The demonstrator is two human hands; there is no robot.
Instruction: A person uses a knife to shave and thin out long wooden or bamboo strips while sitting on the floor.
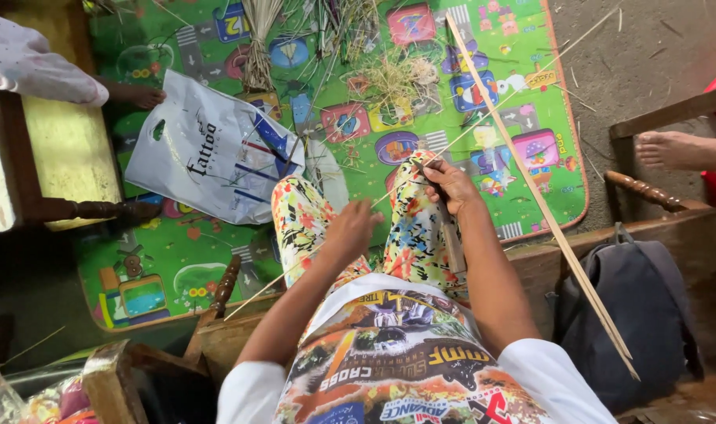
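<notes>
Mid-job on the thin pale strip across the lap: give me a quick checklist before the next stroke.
1. Left hand gripping the thin pale strip: ok.
2. Right hand on the strip at the knee: ok.
3. Blade in the right hand: cannot tell.
4. Strip's far end free above the green play mat: ok.
5. Long flat cane slat away from both hands: ok.
6. White plastic bag apart from the strip: ok.

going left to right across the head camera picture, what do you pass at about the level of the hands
Wooden bench → white plastic bag → left hand → right hand → long flat stick → dark backpack.
</notes>
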